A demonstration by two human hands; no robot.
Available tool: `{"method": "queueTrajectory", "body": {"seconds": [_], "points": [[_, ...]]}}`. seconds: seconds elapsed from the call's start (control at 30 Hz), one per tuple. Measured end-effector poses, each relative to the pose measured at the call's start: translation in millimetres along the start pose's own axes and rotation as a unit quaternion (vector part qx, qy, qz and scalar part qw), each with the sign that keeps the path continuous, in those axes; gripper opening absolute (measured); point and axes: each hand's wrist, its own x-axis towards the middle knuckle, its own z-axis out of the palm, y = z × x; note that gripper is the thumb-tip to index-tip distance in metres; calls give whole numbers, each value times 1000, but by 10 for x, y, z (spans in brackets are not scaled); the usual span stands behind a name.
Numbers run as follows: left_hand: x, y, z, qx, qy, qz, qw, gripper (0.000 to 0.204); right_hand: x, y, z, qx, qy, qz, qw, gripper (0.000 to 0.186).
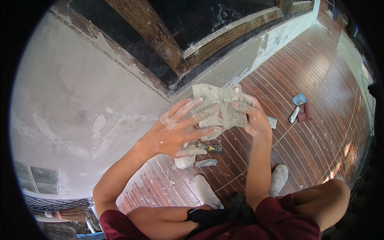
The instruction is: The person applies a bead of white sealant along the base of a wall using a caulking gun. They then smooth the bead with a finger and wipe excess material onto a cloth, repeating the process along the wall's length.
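Note:
A crumpled, bag-like thing smeared with pale grey putty (230, 108) is held up in front of me, near the wall corner. My right hand (254, 116) grips its right edge, with putty on the fingertips. Across its left side lie the spread, putty-coated fingers of my left hand (176, 128); the thumb points away, lower down. Beneath that thumb is a whitish rounded lump (185, 162), partly covered by the hand. Beside it on the floor are a tool handle in yellow and black (213, 148) and a flat pale-blue piece (206, 163).
A patchy grey wall (80, 92) rises at left, below dark panes in worn wooden frames (160, 40). On the grooved red-brown floor (304, 156), at right, lie a blue piece (299, 99), a white-and-dark object (294, 115) and a maroon strip (305, 112). A broom (72, 215) lies lower left.

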Motion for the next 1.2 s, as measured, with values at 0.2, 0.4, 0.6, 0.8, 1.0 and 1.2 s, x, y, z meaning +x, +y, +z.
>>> {"method": "queueTrajectory", "body": {"seconds": [0.2,0.4,0.6,0.8,1.0,1.2], "points": [[-36,-167,-3,44,73,-123,989,54,-28,74,-42,10,1,1,1000,32],[-87,66,113,-6,0,-45,999,59,-19,84,-87,29,3,4,1000,31],[-114,19,159,18,5,-52,998,70,-25,101,-155,12,-3,11,1000,31],[-159,9,135,-24,5,-98,995,79,-20,116,-199,27,10,14,999,31],[-206,112,233,-24,-6,-47,999,81,-34,96,-267,18,37,3,999,32],[-182,99,276,41,-35,-83,995,82,-20,145,-302,41,35,5,999,33]]}}
